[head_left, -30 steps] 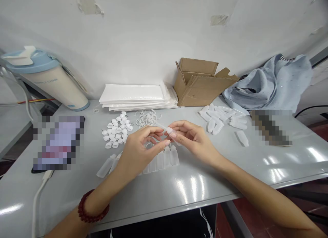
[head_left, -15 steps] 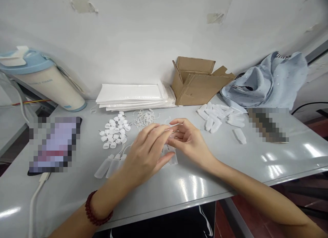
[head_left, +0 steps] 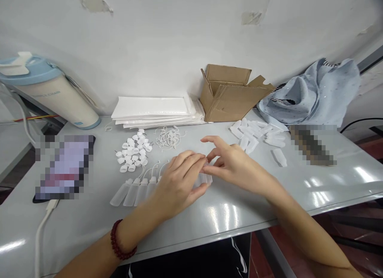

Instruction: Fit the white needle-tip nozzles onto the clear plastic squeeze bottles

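Small cloudy plastic bottles (head_left: 121,193) point their bottoms at the shiny gray table's (head_left: 254,202) near edge. The left hand (head_left: 179,182), fingers together, is nearer; the right hand (head_left: 239,164) curls, its pinch hidden.

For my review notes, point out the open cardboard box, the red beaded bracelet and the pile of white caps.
Open cardboard box (head_left: 235,102): head view, on its front side.
Red beaded bracelet (head_left: 117,245): head view, on its beads.
Pile of white caps (head_left: 130,151): head view, near its middle.

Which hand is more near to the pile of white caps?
Left: the left hand is just right of the white caps; the right hand is beyond it.
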Demonstrator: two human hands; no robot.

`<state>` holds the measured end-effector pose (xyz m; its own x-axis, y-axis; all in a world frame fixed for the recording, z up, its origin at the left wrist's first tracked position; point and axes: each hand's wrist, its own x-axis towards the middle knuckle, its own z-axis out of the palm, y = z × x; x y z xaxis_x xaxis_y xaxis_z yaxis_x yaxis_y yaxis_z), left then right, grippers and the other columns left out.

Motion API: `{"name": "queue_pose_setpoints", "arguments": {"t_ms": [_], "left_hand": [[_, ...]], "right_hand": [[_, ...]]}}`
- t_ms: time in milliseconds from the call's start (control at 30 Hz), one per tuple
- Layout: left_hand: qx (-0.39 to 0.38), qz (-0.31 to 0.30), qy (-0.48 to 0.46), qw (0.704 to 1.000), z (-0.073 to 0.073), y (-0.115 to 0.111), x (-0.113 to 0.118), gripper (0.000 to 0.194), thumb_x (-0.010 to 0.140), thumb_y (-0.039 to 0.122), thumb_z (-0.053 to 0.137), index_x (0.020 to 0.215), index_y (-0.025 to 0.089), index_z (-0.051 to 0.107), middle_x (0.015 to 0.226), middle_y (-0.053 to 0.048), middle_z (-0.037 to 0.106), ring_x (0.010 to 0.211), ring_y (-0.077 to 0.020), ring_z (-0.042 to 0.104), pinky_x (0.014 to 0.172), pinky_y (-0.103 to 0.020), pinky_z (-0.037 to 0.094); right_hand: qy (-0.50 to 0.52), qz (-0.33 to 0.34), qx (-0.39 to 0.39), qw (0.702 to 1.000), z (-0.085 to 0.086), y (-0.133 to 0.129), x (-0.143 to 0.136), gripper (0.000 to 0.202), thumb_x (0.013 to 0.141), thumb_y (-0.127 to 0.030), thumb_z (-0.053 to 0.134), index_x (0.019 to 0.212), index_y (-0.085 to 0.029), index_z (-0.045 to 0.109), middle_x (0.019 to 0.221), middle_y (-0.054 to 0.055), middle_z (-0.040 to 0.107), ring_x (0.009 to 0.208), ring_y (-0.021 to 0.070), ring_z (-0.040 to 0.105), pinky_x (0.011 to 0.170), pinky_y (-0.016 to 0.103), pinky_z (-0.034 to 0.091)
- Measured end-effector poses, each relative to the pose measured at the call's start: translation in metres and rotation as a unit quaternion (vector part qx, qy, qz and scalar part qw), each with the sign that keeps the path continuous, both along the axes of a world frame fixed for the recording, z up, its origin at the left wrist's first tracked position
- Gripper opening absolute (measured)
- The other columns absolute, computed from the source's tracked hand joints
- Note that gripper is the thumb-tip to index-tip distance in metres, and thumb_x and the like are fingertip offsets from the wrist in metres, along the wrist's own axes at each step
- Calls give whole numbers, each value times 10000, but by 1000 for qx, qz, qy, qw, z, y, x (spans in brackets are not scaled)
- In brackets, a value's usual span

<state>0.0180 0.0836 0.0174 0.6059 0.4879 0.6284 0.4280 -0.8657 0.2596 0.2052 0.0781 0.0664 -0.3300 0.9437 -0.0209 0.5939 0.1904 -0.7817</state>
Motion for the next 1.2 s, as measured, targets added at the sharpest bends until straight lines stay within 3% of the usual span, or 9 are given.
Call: {"name": "queue_pose_setpoints", "arguments": {"t_ms": [67,167,267,467,833,1000,1200], "left_hand": [[-35,-13,3,999,-1,-3,3,412,821,214,676,1187,93,533,1142,-143,648,1093,-283,539,917,-441,504],[-72,-24,17,997,-2,-5,7,409,815,219,686,1184,118,541,1171,-125,648,1106,-281,530,916,-447,489],[-79,-23,55,995,-5,-6,12,386,814,223,688,1159,124,549,1165,-113,658,1102,-290,529,884,-450,485],[-104,9,144,984,-4,-9,17,329,796,222,706,1077,107,577,1115,-113,669,1100,-314,529,872,-463,468],[-127,30,170,977,-3,-8,14,356,821,246,692,1110,86,559,1133,-121,658,1110,-315,519,859,-455,470],[-121,24,135,983,1,-7,9,470,852,394,655,1197,98,536,1241,-135,609,1169,-317,481,936,-465,449],[-145,143,79,976,5,18,-14,306,954,328,457,1102,106,606,1195,-130,622,1174,-298,468,1001,-470,415]], "right_hand": [[-24,18,4,1000,9,2,15,568,831,-345,644,1331,-261,388,834,15,711,644,186,679,569,287,518],[15,-44,13,999,12,9,31,464,905,-315,523,1336,-252,363,871,19,718,664,186,697,596,308,538],[62,-116,40,990,7,16,36,347,931,-272,435,1275,-231,405,861,22,708,663,185,707,636,343,560],[79,-144,46,985,1,22,31,307,925,-330,455,1206,-209,457,798,18,700,638,190,699,598,350,550],[97,-180,99,974,-10,31,31,250,878,-274,467,1107,-192,527,706,-2,694,554,163,671,545,299,517],[56,-235,139,961,-18,45,44,233,813,-206,470,1025,-179,563,653,-5,689,505,160,649,510,279,488],[15,-291,169,942,-26,60,63,163,742,-143,451,823,-177,588,624,2,682,460,143,621,541,275,486]]}}
